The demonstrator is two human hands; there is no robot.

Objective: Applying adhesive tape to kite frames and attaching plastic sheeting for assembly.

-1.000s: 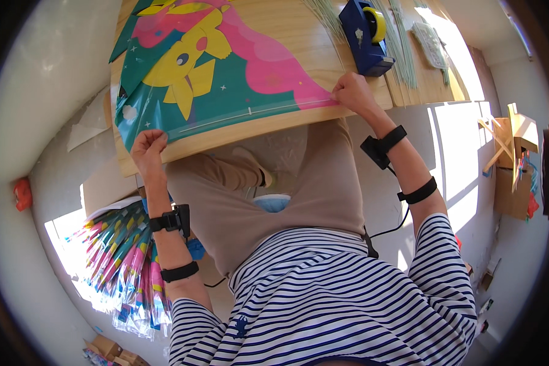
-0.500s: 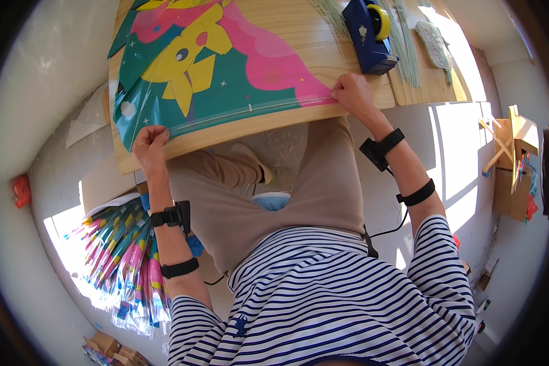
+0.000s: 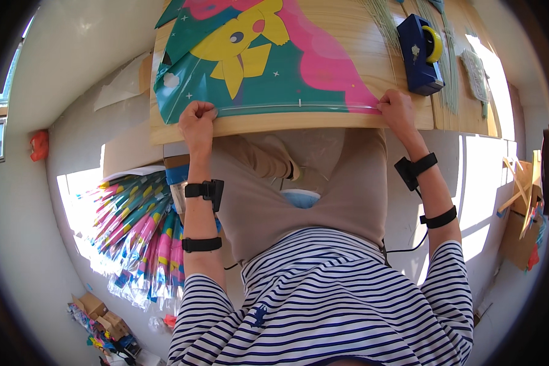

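A printed plastic sheet (image 3: 323,67), shaped like a kite sail in green and pink with a yellow cartoon figure, lies on the wooden table (image 3: 268,120). A thin pale rod (image 3: 256,107) runs along its near edge, with a small white piece (image 3: 299,102) across it. At the left end of this edge, my left hand (image 3: 197,125) is closed in a pinch on the sheet. My right hand (image 3: 398,111) pinches the pink corner at the other end. The fingers hide both rod ends, so whether they grip the rod too cannot be seen.
A blue tape dispenser (image 3: 416,58) with a yellow roll stands beyond my right hand. Thin pale rods (image 3: 450,73) and a clear plastic pack (image 3: 474,74) lie beside it. Below the table at left is a pile of colourful wrapped sheets (image 3: 137,226). Cardboard boxes (image 3: 107,320) stand farther back.
The whole view has shifted, so the table, sheet and hands appear farther right. Both hands keep their pinch at the two ends of the sheet's near edge.
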